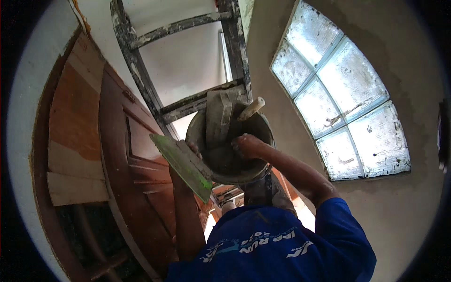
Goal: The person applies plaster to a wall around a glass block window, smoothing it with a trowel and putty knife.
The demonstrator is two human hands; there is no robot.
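Observation:
A dark round bucket [268,136] with grey mortar smeared inside stands in front of me. My right hand [249,146] reaches into it, fingers curled closed; whatever they hold is hidden. To the left of the bucket, my left hand [191,148] grips a green plastering float [179,164], held tilted at the rim and smeared with grey mortar. Most of that hand is behind the float. A mortar-caked grey float [217,117] leans inside the bucket at its far side. Beside it, a tool's pale round handle [252,108] sticks out over the rim.
A paint-splashed wooden ladder [181,29] rises beyond the bucket. On the right, a glass-block window [340,94] sits in a grey plastered wall [394,207]. A brown wooden door [141,155] stands at left, with cardboard [73,127] beside it.

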